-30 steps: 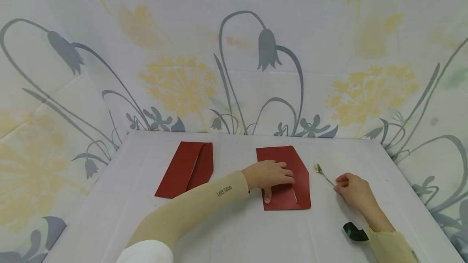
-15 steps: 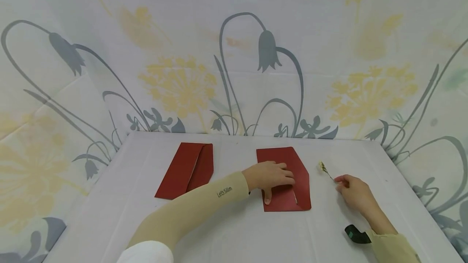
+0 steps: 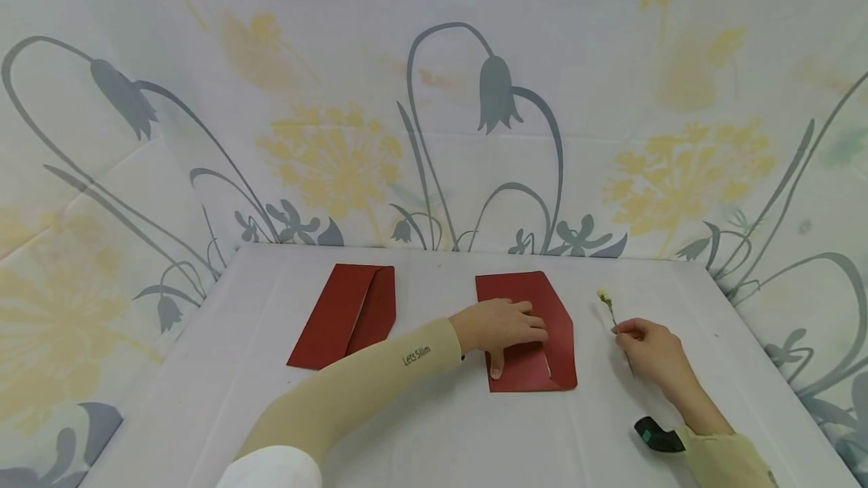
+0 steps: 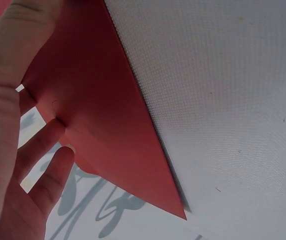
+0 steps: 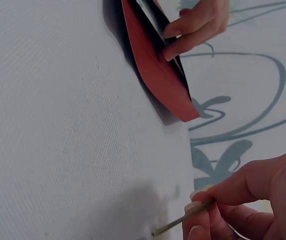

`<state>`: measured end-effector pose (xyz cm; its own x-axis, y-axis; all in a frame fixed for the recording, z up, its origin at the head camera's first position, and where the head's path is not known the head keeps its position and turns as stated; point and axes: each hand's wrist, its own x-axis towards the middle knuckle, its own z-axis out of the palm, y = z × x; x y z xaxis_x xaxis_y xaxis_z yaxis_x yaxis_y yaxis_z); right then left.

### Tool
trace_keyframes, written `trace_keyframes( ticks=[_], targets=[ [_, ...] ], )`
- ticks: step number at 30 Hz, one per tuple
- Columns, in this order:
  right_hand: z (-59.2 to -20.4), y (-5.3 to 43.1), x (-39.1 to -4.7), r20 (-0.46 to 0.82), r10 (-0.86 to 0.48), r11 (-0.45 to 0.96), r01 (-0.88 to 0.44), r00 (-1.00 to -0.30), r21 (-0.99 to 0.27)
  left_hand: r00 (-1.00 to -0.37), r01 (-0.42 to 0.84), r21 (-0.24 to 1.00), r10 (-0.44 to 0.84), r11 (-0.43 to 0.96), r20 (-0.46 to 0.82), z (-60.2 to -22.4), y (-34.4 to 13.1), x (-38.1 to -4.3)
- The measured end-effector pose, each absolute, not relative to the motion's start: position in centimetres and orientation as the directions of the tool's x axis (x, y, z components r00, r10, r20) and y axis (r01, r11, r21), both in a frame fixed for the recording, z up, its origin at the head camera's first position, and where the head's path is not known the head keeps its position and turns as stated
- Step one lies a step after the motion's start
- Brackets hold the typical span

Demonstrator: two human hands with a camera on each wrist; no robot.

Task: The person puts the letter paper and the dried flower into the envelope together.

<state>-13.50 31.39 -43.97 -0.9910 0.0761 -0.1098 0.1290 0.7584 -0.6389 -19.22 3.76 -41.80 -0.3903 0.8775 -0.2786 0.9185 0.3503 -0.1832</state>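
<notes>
My right hand (image 3: 654, 352) pinches the thin stem of a small dried yellow flower (image 3: 606, 298) between thumb and fingers. Its head points up and away; in the right wrist view the stem's cut end (image 5: 158, 232) sticks out past the fingertips. To the left, my left hand (image 3: 498, 328) holds a red envelope (image 3: 522, 285) on the table. The thumb lies toward its near left edge, and the fingertips (image 5: 172, 52) are at the edge of its pocket, whose mouth gapes dark in the right wrist view. The raised flap faces right.
A second red envelope (image 3: 332, 315) lies at the left, partly behind the left forearm. A white cloth covers the table (image 3: 434, 435). Behind it hangs a flower-printed curtain (image 3: 339, 59). A black device (image 3: 658, 435) sits at the right wrist.
The flower has turned more upright in my right hand, its head rising slightly right, and the grip has moved up the stem. My left hand and the envelopes have stayed put.
</notes>
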Motion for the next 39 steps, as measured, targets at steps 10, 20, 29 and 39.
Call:
trace_keyframes(
  ticks=[10,20,29,39],
  targets=[
    [-44.1,28.9,-13.5,-0.006,0.023,0.645,0.019,-1.0,-0.764,-0.39,0.919,-0.181,0.877,0.351,-0.281,-41.7,3.7,-19.3],
    [-44.1,26.9,-13.8,0.024,-0.031,0.523,-0.036,-0.999,-0.852,-0.379,0.921,-0.202,0.885,0.333,-0.268,-41.5,3.7,-19.4],
    [-44.4,25.7,-14.1,0.001,-0.052,0.502,-0.027,-0.999,-0.865,-0.365,0.925,-0.212,0.897,0.317,-0.249,-41.7,3.6,-19.4],
    [-45.3,24.3,-14.6,-0.022,-0.068,0.509,-0.015,-0.997,-0.861,-0.368,0.921,-0.229,0.895,0.315,-0.252,-41.9,3.6,-19.3]
  ],
)
